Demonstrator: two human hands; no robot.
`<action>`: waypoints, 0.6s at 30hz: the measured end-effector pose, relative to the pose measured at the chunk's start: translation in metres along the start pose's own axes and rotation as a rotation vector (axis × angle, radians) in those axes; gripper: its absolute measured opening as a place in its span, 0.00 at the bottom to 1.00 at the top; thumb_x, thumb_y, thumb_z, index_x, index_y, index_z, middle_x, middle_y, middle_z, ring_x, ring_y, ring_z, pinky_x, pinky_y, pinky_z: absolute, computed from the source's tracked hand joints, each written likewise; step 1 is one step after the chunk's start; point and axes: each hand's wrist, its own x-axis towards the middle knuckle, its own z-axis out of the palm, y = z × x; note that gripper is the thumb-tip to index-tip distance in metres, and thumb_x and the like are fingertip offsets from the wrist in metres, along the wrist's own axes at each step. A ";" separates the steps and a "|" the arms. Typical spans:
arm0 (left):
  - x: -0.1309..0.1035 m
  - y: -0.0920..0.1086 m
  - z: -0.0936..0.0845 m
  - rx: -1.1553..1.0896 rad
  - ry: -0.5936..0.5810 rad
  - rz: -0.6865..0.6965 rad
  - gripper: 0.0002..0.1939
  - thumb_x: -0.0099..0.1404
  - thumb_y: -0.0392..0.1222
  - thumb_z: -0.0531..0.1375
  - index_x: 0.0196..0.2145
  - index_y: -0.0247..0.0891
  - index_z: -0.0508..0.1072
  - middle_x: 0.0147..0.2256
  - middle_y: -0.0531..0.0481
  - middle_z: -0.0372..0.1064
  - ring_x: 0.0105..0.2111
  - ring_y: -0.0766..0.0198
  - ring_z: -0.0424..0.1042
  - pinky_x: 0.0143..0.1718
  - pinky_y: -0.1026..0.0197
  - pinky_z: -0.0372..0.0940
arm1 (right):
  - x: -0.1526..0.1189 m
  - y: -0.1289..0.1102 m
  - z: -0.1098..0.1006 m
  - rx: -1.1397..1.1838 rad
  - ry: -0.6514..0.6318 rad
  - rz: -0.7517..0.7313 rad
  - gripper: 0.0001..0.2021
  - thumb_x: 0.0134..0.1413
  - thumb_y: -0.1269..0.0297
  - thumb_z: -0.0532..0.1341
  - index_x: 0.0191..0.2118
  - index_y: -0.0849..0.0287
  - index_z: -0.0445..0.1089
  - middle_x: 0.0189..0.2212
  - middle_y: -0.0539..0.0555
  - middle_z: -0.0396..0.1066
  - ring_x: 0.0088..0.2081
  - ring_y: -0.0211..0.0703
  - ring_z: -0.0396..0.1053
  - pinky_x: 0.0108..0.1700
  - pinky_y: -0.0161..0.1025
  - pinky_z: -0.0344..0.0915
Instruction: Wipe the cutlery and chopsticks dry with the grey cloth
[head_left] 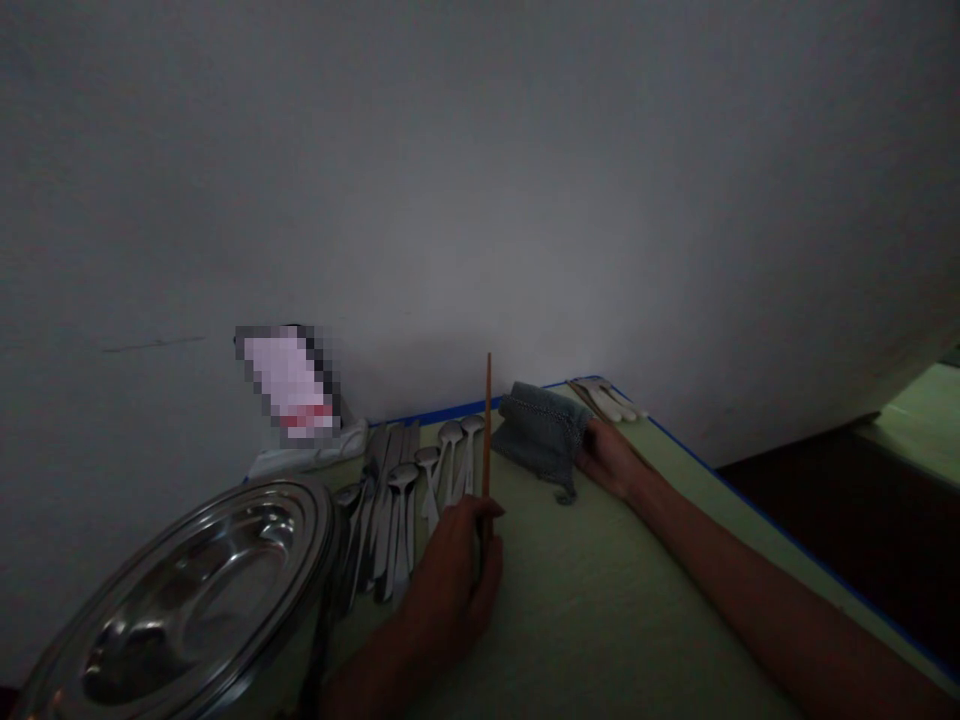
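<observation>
Pinched in my left hand (454,565) is a thin brown wooden chopstick (487,430), pointing up and away from me. My right hand (609,460) grips a grey-blue cloth (541,435) with a stitched seam and a frayed edge; some of its fingers are hidden behind the fabric. The cloth is just right of the chopstick, and whether they touch is unclear. Several metal spoons (403,476) and table knives (384,455) lie close together left of my left hand. More cutlery with pale handles (611,400) rests at the table's far right corner.
A shiny oval metal dish (304,500) takes up the left side. Behind it, a blurred-out phone (289,385) leans against the wall (480,200), with a white object (315,452) at its base. The green table (600,600) has a blue edge, and dark floor (810,510) shows at right.
</observation>
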 end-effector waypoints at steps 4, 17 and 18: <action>0.002 -0.003 -0.001 -0.031 0.005 -0.048 0.10 0.64 0.37 0.47 0.43 0.39 0.58 0.36 0.47 0.64 0.36 0.60 0.66 0.37 0.57 0.63 | 0.000 -0.007 0.001 -0.013 -0.029 0.020 0.20 0.48 0.50 0.48 0.34 0.58 0.70 0.31 0.57 0.74 0.39 0.50 0.70 0.42 0.47 0.64; 0.005 -0.003 0.002 -0.036 -0.034 -0.061 0.10 0.63 0.38 0.48 0.43 0.39 0.60 0.32 0.49 0.64 0.32 0.62 0.66 0.34 0.59 0.62 | -0.005 0.007 0.003 -0.198 0.064 -0.075 0.13 0.35 0.70 0.65 0.32 0.56 0.65 0.22 0.42 0.65 0.25 0.34 0.61 0.27 0.31 0.57; 0.005 -0.003 0.002 -0.028 -0.049 -0.056 0.10 0.63 0.38 0.48 0.43 0.39 0.60 0.32 0.49 0.64 0.32 0.62 0.66 0.34 0.59 0.62 | -0.005 0.007 0.003 -0.203 0.056 -0.077 0.13 0.35 0.71 0.65 0.31 0.57 0.65 0.21 0.42 0.63 0.24 0.34 0.60 0.26 0.31 0.55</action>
